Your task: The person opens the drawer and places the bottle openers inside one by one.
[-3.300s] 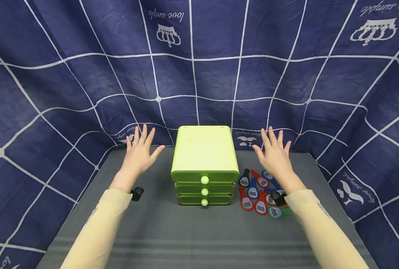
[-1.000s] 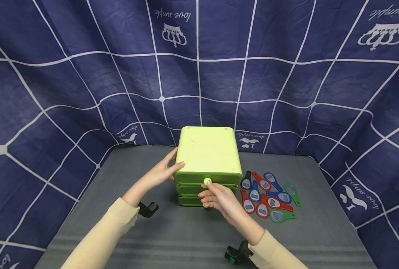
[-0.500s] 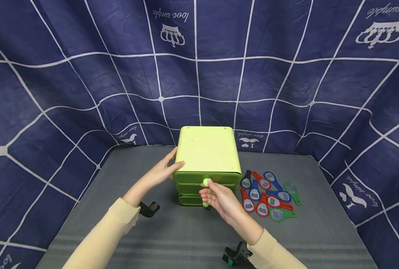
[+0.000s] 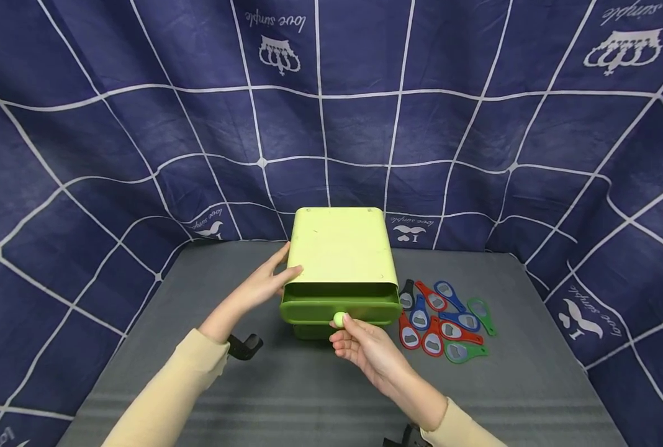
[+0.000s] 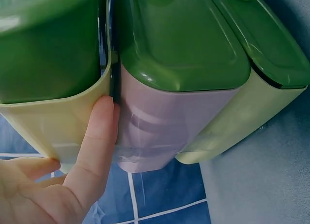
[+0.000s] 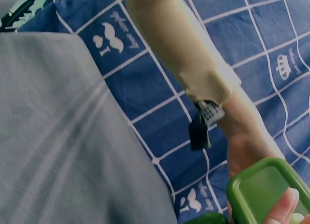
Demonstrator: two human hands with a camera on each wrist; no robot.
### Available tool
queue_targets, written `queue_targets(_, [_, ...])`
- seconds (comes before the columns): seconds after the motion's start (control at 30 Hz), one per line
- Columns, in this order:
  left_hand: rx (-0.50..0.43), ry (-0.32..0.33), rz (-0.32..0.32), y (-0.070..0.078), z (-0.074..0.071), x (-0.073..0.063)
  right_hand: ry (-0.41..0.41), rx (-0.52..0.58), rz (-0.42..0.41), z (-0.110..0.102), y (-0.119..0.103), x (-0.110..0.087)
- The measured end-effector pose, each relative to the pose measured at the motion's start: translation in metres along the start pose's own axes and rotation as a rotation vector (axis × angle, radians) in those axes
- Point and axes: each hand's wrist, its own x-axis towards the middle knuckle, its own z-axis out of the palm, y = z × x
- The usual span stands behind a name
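A light green stacked drawer unit [image 4: 339, 245] stands mid-table, its top drawer [image 4: 309, 313] pulled partly out. My right hand [image 4: 373, 354] pinches the round knob [image 4: 339, 320] of that drawer between thumb and fingers. Against the unit's left side lies my left hand [image 4: 256, 287], thumb at the upper front edge and fingers extended along the side. In the left wrist view, the left thumb [image 5: 94, 146] presses on the top section beside the drawer opening. The right wrist view shows the drawer's green front [image 6: 264, 183] with a right fingertip [image 6: 289, 200] by the knob.
To the right of the unit lie several bottle openers in red [image 4: 433, 338], blue [image 4: 419, 316], green [image 4: 465, 352] and black [image 4: 406, 295]. They rest on a grey cloth-covered table [image 4: 287, 403]. A blue checked curtain [image 4: 359, 130] encloses the back and sides.
Both hands have come from raised, spread positions to the drawer unit. Over the last half second the right hand has drawn the top drawer outward; the left hand keeps its place.
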Motion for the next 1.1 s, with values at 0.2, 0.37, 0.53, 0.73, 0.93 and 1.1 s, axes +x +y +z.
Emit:
queue_targets(0.2, [-0.005,-0.004,-0.002,0.000,-0.001,0.001,-0.033,0.017,0.015,0.001,0.007,-0.015])
queue_targets(0.37, [-0.011,-0.010,-0.003,-0.002,-0.002,0.003,-0.051,0.017,0.032,0.002,0.015,-0.026])
queue_targets(0.53, [0.001,-0.007,0.000,-0.002,-0.002,0.004,-0.061,0.004,0.047,0.001,0.020,-0.033])
queue_targets(0.73, [-0.008,-0.005,-0.009,-0.002,-0.002,0.003,-0.076,0.006,0.044,0.000,0.023,-0.037])
queue_targets(0.93, [-0.016,-0.011,-0.005,-0.002,-0.001,0.003,-0.078,0.019,0.047,-0.002,0.026,-0.037])
queue_targets(1.1, [-0.018,-0.014,-0.003,-0.001,-0.001,0.003,-0.079,0.033,0.059,-0.003,0.029,-0.038])
